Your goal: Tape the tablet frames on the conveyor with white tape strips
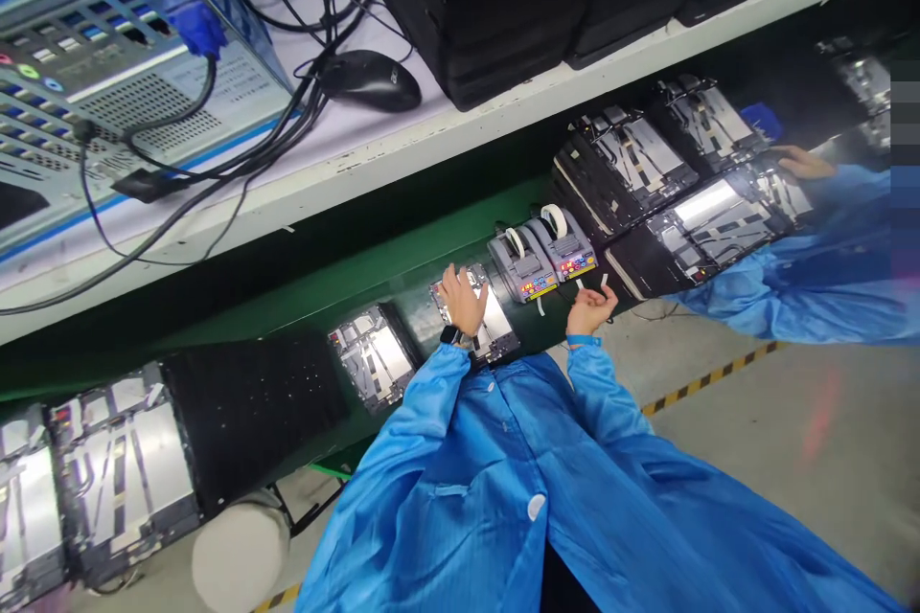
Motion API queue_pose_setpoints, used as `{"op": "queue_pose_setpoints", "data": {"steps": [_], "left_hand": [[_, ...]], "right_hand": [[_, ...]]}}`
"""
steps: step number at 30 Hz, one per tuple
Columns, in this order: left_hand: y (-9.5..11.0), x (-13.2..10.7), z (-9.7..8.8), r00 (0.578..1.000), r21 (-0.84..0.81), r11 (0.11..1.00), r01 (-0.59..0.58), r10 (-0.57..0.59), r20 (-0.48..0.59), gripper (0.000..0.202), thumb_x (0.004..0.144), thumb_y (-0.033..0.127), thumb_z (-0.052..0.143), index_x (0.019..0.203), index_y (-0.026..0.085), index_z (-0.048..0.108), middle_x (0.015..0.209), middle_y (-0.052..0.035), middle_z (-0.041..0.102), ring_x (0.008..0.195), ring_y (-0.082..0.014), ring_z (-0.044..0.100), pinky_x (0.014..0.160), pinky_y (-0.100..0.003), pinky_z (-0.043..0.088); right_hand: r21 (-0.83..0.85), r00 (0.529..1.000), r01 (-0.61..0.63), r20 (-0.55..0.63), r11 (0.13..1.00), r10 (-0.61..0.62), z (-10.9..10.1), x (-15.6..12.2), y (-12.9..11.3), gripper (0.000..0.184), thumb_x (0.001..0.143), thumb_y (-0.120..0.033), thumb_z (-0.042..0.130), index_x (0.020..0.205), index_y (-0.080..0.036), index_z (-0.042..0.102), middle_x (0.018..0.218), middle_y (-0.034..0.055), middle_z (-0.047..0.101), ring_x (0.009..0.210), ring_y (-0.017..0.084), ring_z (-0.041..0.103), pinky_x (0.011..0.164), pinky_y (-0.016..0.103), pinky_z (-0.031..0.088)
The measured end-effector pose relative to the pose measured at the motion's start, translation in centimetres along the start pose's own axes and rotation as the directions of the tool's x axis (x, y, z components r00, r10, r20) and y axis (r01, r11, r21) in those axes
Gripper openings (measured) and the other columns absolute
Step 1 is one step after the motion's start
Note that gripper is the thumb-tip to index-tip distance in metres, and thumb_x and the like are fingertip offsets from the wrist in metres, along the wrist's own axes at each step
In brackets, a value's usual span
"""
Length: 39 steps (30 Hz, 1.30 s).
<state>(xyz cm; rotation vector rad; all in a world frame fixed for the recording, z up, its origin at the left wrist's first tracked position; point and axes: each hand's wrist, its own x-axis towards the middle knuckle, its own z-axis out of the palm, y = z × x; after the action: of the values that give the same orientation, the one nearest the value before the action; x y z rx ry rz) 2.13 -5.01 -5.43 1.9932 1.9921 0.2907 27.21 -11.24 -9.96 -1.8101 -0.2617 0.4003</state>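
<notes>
My left hand [466, 304], with a dark watch at the wrist, lies with fingers stretched over an opened electronic device [495, 321] that has a silver plate and dark edges. Just right of it, my right hand [590, 312] is held up with bent fingers and a blue band at the wrist. Small strips of white tape [605, 281] stick up from its fingertips. Beyond that hand stand two grey tape dispensers [530, 266] with white rolls and coloured buttons. A strip of tape [541, 306] hangs from the front of the left one.
Another opened device [370, 356] lies left of my left hand, and more [129, 469] sit farther left. Stacked devices [625, 158] stand at the right, where a co-worker's hand [805, 163] reaches in. A shelf [345, 174] with a computer [144, 86] runs above. A round stool [241, 556] is below.
</notes>
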Motion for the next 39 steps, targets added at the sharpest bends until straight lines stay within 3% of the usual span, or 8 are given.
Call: {"op": "queue_pose_setpoints", "data": {"steps": [4,7,10,14,20,25,32,39], "left_hand": [[-1.0,3.4,0.7,0.991,0.035,0.998,0.051,-0.055,0.125,0.064,0.095,0.046,0.058,0.149,0.016,0.046,0.161,-0.0203,0.041,0.150,-0.0359,0.036,0.123,-0.055,0.025],[-2.5,4.0,1.0,0.976,0.004,0.999,0.048,-0.048,0.211,0.060,0.095,0.047,0.058,0.148,0.020,0.048,0.153,-0.0167,0.053,0.144,-0.0330,0.044,0.123,-0.053,0.024],[-3.1,4.0,1.1,0.971,-0.008,0.999,0.044,-0.040,0.237,0.059,0.094,0.048,0.059,0.147,0.023,0.050,0.150,-0.0140,0.057,0.143,-0.0320,0.045,0.124,-0.053,0.022],[-2.7,4.0,1.0,0.964,0.005,0.997,0.074,-0.073,0.257,0.061,0.094,0.053,0.059,0.146,0.024,0.051,0.151,-0.0132,0.056,0.143,-0.0327,0.044,0.124,-0.053,0.021],[-2.5,4.3,0.8,0.962,-0.006,0.997,0.083,-0.079,0.262,0.058,0.095,0.056,0.057,0.145,0.026,0.053,0.149,-0.0125,0.058,0.141,-0.0325,0.045,0.121,-0.051,0.024],[-2.4,4.6,0.8,0.958,0.016,0.996,0.093,-0.094,0.271,0.057,0.094,0.055,0.057,0.143,0.024,0.055,0.146,-0.0143,0.059,0.137,-0.0345,0.048,0.118,-0.052,0.028],[-2.3,4.9,0.3,0.947,0.032,0.994,0.106,-0.111,0.302,0.054,0.093,0.051,0.059,0.140,0.025,0.057,0.144,-0.0126,0.062,0.135,-0.0332,0.050,0.116,-0.051,0.030],[-2.4,5.1,0.1,0.943,0.006,0.996,0.091,-0.088,0.322,0.061,0.092,0.064,0.058,0.140,0.025,0.058,0.143,-0.0144,0.062,0.135,-0.0354,0.050,0.116,-0.054,0.029]], "right_hand": [[-0.093,0.845,0.404,0.419,0.910,-0.332,1.1,-3.9,-4.1,0.064,0.093,-0.036,0.064,0.148,-0.020,0.035,0.107,0.0071,0.061,0.083,0.018,0.062,0.076,0.033,0.056],[-0.077,0.546,0.693,0.705,0.717,-0.452,5.3,-5.7,-6.7,0.071,0.096,-0.036,0.062,0.157,-0.018,0.030,0.127,0.0161,0.057,0.109,0.028,0.060,0.097,0.045,0.053],[0.000,0.179,0.893,0.917,0.450,-0.356,10.4,-6.0,-8.0,0.081,0.095,-0.028,0.062,0.164,-0.017,0.023,0.140,0.0204,0.050,0.128,0.038,0.049,0.108,0.052,0.044],[0.089,-0.040,0.967,0.978,0.240,-0.204,14.6,-5.1,-8.1,0.096,0.090,-0.023,0.069,0.168,-0.019,0.013,0.133,0.0191,0.051,0.122,0.038,0.050,0.104,0.052,0.044],[0.188,-0.158,0.966,0.973,0.179,-0.170,15.4,-3.5,-7.8,0.107,0.087,-0.030,0.078,0.169,-0.022,0.009,0.131,0.0186,0.051,0.118,0.039,0.051,0.100,0.053,0.044],[0.213,-0.182,0.956,0.970,0.202,-0.160,16.3,-3.2,-7.9,0.114,0.081,-0.033,0.084,0.168,-0.024,0.011,0.131,0.0178,0.052,0.117,0.039,0.053,0.100,0.053,0.044],[0.095,0.004,0.868,0.980,0.488,-0.199,16.5,-2.2,-8.3,0.090,0.085,-0.016,0.071,0.162,-0.020,0.025,0.101,0.0063,0.067,0.096,0.027,0.060,0.095,0.042,0.045],[0.038,0.016,0.835,0.996,0.549,-0.093,15.7,-1.7,-8.4,0.079,0.084,-0.011,0.067,0.156,-0.016,0.035,0.089,-0.0001,0.070,0.087,0.020,0.062,0.095,0.035,0.041]]}}
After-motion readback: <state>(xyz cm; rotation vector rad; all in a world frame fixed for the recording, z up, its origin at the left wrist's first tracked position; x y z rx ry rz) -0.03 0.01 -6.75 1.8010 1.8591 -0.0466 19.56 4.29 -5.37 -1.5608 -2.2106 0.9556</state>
